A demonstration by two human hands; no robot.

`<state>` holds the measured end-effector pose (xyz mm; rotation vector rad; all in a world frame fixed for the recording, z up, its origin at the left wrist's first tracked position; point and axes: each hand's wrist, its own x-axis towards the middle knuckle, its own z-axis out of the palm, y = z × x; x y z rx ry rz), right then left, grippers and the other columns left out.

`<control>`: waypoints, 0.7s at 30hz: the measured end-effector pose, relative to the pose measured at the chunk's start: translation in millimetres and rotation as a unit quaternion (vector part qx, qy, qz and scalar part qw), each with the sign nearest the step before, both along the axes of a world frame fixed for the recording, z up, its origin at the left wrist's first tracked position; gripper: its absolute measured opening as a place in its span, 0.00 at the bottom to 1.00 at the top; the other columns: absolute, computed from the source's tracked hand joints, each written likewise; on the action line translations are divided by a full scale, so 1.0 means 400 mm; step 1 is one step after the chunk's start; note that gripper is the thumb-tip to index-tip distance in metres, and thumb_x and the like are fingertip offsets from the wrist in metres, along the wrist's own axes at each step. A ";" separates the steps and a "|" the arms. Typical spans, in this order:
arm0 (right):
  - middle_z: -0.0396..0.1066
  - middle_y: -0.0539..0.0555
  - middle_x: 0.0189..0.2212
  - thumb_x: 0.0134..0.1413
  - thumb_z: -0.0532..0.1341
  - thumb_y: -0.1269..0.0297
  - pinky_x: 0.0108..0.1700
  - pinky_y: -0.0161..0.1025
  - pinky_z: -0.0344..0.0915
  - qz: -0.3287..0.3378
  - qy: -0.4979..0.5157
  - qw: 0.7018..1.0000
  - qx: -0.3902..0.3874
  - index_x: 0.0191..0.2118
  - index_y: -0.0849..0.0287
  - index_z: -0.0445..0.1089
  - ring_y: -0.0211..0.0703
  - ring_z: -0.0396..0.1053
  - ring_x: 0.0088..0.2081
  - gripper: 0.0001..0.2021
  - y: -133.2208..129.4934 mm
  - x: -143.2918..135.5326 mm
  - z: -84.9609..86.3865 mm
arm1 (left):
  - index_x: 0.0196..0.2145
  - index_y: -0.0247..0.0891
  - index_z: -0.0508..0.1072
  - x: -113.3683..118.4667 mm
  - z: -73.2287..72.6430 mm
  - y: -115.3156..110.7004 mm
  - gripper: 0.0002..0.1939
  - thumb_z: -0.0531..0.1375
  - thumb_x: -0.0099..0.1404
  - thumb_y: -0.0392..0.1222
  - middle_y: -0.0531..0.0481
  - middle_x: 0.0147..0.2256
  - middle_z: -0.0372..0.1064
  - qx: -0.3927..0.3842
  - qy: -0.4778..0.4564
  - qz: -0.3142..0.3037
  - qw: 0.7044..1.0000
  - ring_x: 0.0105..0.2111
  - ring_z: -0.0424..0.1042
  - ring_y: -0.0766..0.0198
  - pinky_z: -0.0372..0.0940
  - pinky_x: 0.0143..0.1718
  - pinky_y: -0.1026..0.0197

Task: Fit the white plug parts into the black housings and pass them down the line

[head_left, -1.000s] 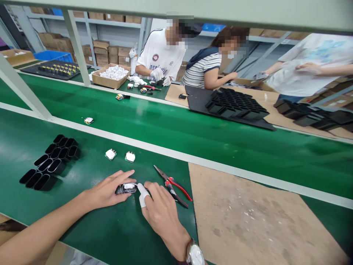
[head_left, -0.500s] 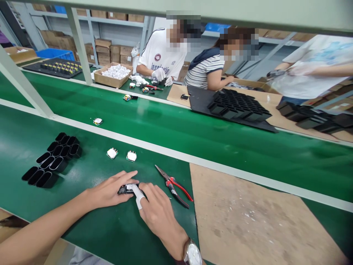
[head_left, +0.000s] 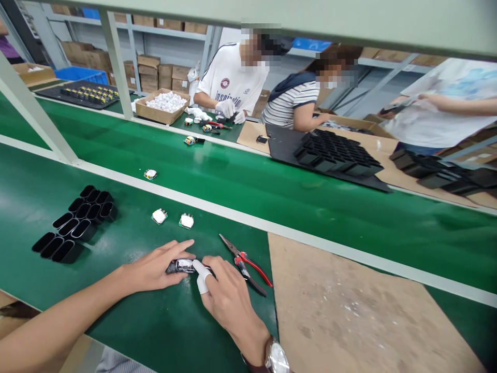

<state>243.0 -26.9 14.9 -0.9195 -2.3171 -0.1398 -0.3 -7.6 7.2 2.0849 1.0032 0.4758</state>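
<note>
My left hand [head_left: 161,267] is closed around a small black plastic case [head_left: 171,267], thumb and fingers on either side, index finger stretched out. A circuit board with a white top [head_left: 185,265] shows in the case's opening. At the case's right end is my right hand [head_left: 225,290], with white finger cots on thumb and index finger. The index tip lies close to the board; a dark, thin piece shows by these fingers, but I cannot make out what they grip. Red-and-black long-nose pliers [head_left: 245,263] lie just right of this hand.
Two white-topped circuit boards [head_left: 159,216] lie beyond my hands. Several empty black cases [head_left: 81,217] stand at left. Cardboard [head_left: 349,305] covers the bench at right. Behind a pale rail [head_left: 217,211] runs a green belt [head_left: 240,178] carrying boards. Several people work across it.
My right index finger has drawn back a little to the right, uncovering more of the board. On the belt, the boards have shifted right. My left hand keeps its hold on the case.
</note>
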 end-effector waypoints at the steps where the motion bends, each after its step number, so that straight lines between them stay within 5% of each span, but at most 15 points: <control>1: 0.71 0.59 0.40 0.60 0.54 0.81 0.34 0.44 0.64 -0.002 0.007 1.000 0.000 0.37 0.59 0.69 0.48 0.65 0.36 0.11 0.002 0.002 0.000 | 0.76 0.53 0.41 0.000 0.001 0.000 0.43 0.61 0.75 0.40 0.52 0.63 0.73 0.000 0.000 0.000 1.000 0.63 0.66 0.53 0.67 0.62 0.49; 5: 0.72 0.59 0.43 0.61 0.54 0.81 0.35 0.42 0.68 -0.067 0.021 0.997 -0.009 0.45 0.60 0.71 0.48 0.69 0.39 0.14 0.013 0.014 -0.020 | 0.75 0.52 0.45 -0.004 0.007 0.001 0.40 0.61 0.74 0.40 0.49 0.60 0.74 0.008 -0.003 0.004 1.000 0.62 0.68 0.52 0.68 0.60 0.50; 9: 0.72 0.60 0.41 0.54 0.52 0.84 0.32 0.43 0.67 -0.104 -0.039 0.993 -0.032 0.40 0.59 0.70 0.49 0.70 0.37 0.16 0.021 0.018 -0.048 | 0.66 0.48 0.61 -0.017 0.009 0.002 0.29 0.65 0.72 0.43 0.47 0.55 0.74 0.028 -0.014 0.020 0.999 0.54 0.74 0.55 0.71 0.55 0.53; 13: 0.72 0.62 0.44 0.57 0.54 0.84 0.43 0.49 0.72 -0.068 0.000 0.996 -0.055 0.44 0.60 0.71 0.54 0.71 0.44 0.16 0.016 0.008 -0.033 | 0.52 0.43 0.68 -0.025 0.002 0.008 0.15 0.67 0.71 0.44 0.46 0.49 0.74 0.073 -0.057 0.016 0.996 0.48 0.76 0.57 0.72 0.51 0.55; 17: 0.72 0.62 0.48 0.66 0.58 0.79 0.48 0.50 0.73 0.009 0.098 0.991 -0.095 0.55 0.60 0.69 0.53 0.70 0.49 0.16 0.005 -0.006 0.003 | 0.47 0.42 0.69 -0.020 -0.002 0.017 0.10 0.66 0.72 0.41 0.45 0.46 0.76 0.118 -0.115 -0.014 0.986 0.48 0.76 0.57 0.72 0.50 0.56; 21: 0.72 0.62 0.49 0.67 0.60 0.75 0.48 0.53 0.73 0.045 0.079 0.991 -0.100 0.58 0.59 0.69 0.55 0.69 0.51 0.17 0.000 -0.010 0.003 | 0.45 0.40 0.70 -0.015 0.000 0.020 0.07 0.65 0.73 0.39 0.43 0.45 0.77 0.131 -0.135 -0.024 0.982 0.48 0.76 0.56 0.73 0.49 0.56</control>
